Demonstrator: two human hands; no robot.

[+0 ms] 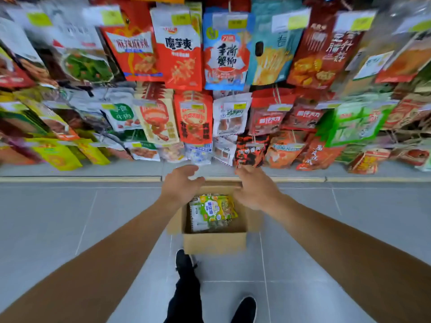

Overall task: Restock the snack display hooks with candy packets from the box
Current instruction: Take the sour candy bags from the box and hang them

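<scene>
An open cardboard box point(214, 242) stands on the floor in front of the snack display. Inside lie candy packets point(215, 210), the top one green and yellow. My left hand point(180, 184) hovers above the box's far left corner, fingers spread and empty. My right hand point(255, 188) hovers above the far right corner, also empty with fingers apart. Both hands are slightly blurred. Just beyond the fingertips hangs the lowest row of packets, including a blue-white packet point(200, 153) and a black-red packet point(249, 155).
The display wall carries several rows of hanging snack packets with price tags, such as a blue crab-stick packet point(225, 52). A low base ledge point(81, 170) runs under it. My two feet in black shoes point(184, 261) stand on the grey tiled floor behind the box.
</scene>
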